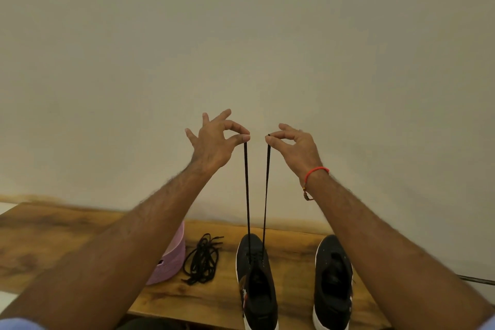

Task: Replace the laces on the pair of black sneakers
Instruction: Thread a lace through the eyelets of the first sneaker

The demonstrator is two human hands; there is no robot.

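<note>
Head view. Both arms raised toward a plain pale wall (241, 35), hands at frame centre.

Left hand (214, 142): thumb and index finger pinched together on one end of a black lace (246, 190); the other three fingers spread apart, pointing up. Right hand (294, 144): thumb and index clamped on the lace's other end, its dark tip just showing left of the fingertips; remaining fingers loosely curled. A red thread bracelet (316, 172) sits on the right wrist.

The two lace strands run nearly straight and taut down from the hands, close together, converging at the front eyelets of the left-hand sneaker (255, 284) at lower centre of the frame. That shoe is black with a white sole edge, toe pointing toward the wall, only its front rows laced.

Second black sneaker (333, 281) stands just right of it, apart, same orientation; no lace visible in it.

Both shoes stand on a wooden table (53, 236) across the bottom of the frame. Left of the laced shoe: a loose tangled bundle of black laces (202, 261) on the wood. Further left, partly hidden by the left forearm: a round pink container (171, 262).
</note>
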